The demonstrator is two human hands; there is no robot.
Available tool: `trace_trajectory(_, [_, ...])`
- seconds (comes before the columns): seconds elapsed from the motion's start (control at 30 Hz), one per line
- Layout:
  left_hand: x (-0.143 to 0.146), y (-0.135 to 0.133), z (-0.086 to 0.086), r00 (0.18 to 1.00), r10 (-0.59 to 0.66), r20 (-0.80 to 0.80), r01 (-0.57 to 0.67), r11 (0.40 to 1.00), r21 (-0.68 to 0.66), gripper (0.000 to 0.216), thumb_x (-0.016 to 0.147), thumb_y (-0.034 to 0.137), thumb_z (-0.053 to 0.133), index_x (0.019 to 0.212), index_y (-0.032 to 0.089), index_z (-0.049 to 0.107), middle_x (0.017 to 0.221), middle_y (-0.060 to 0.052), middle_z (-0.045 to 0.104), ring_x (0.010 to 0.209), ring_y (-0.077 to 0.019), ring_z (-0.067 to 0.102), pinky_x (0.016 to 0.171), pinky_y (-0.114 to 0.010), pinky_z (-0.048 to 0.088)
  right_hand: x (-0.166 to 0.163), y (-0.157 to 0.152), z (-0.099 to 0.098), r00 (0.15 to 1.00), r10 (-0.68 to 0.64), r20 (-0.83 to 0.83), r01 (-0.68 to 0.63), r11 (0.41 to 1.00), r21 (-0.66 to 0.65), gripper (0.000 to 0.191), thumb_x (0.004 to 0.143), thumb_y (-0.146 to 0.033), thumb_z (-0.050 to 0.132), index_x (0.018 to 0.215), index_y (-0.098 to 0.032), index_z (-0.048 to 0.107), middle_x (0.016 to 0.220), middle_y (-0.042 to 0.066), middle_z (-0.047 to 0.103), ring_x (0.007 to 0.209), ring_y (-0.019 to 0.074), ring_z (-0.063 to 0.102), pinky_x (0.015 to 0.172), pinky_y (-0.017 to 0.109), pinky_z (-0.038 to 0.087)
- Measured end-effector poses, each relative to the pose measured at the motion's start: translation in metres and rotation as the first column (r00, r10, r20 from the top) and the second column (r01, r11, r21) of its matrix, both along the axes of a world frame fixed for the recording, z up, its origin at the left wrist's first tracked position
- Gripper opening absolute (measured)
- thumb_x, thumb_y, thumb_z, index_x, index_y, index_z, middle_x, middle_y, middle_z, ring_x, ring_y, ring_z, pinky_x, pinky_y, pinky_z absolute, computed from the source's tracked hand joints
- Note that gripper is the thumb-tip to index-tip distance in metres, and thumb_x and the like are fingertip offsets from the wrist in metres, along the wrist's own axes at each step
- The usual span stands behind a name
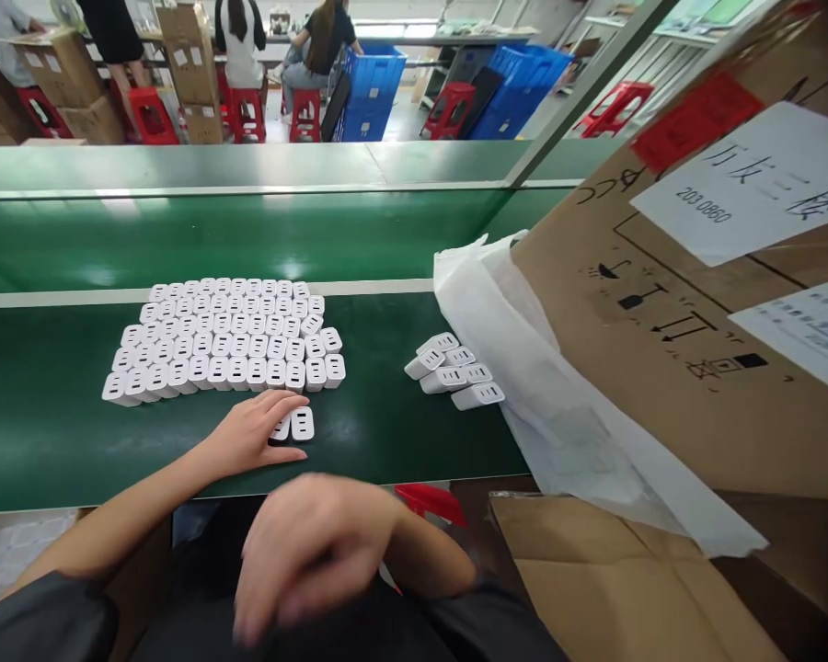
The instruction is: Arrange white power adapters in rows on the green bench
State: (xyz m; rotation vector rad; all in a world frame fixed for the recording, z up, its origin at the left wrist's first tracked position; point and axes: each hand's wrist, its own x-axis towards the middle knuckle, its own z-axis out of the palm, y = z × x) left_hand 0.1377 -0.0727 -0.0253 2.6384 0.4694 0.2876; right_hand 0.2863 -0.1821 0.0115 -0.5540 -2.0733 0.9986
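Many small white charger plugs [227, 336] stand packed in rows on the green belt [379, 432]. My left hand [252, 432] lies on the belt just below them, fingers curved around two white plugs [298, 425] at its fingertips. My right hand [310, 552] hangs lower, over my lap, blurred by motion, fingers loosely bent down, with nothing seen in it. A second small heap of several white plugs [455, 370] lies to the right, beside a white plastic bag [524, 368].
A big tilted cardboard box [696, 322] with paper labels fills the right side, the bag spilling from it. Another carton flap [593, 579] lies at lower right. Beyond the belt, people sit on red stools [248, 110] among blue crates [376, 83] and cartons.
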Motion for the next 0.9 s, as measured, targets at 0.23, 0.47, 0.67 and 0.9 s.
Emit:
trace_trajectory(0.23, [-0.004,-0.004,-0.003,0.998,0.054,0.021,-0.054,0.999,0.003,0.043,0.095,0.048,0.057,0.130,0.024,0.054,0.121,-0.006,0.069,0.103,-0.0203,0.068,0.085,-0.032,0.056,0.084,0.010,-0.042,0.486,-0.870,0.086,0.844,0.492,0.214,0.035,0.094,-0.034,0.062,0.128,-0.026,0.059,0.134,0.011,0.059,0.130,0.0275,0.052,0.107,0.050,0.048])
trace_trajectory(0.47, [-0.019,-0.013,-0.017,0.958,0.225,0.177,-0.215,0.974,-0.073,0.043,0.093,0.039,0.062,0.133,0.027,0.053,0.124,-0.008,0.066,0.112,-0.0215,0.065,0.092,-0.033,0.056,0.075,0.020,-0.064,0.439,-0.857,0.269,0.765,0.513,0.389,0.040,0.097,-0.031,0.057,0.137,-0.027,0.054,0.149,0.012,0.044,0.138,0.0295,0.043,0.108,0.050,0.049])
trace_trajectory(0.67, [-0.021,-0.007,-0.022,0.949,0.217,0.228,-0.205,0.976,-0.077,0.043,0.091,0.035,0.065,0.132,0.026,0.054,0.119,-0.008,0.067,0.108,-0.0212,0.066,0.089,-0.033,0.057,0.077,0.020,-0.065,0.438,-0.864,0.249,0.750,0.504,0.429,0.035,0.094,-0.022,0.061,0.128,-0.023,0.062,0.138,0.012,0.055,0.133,0.0296,0.046,0.106,0.048,0.050])
trace_trajectory(0.9, [-0.022,-0.007,-0.018,0.942,0.218,0.256,-0.210,0.976,-0.060,0.043,0.091,0.033,0.066,0.131,0.025,0.055,0.114,-0.008,0.067,0.102,-0.0208,0.066,0.086,-0.033,0.056,0.077,0.011,-0.056,0.590,-0.786,0.183,0.722,0.616,0.315,0.022,0.088,-0.020,0.070,0.108,-0.028,0.072,0.108,0.007,0.065,0.102,0.0229,0.056,0.084,0.040,0.056])
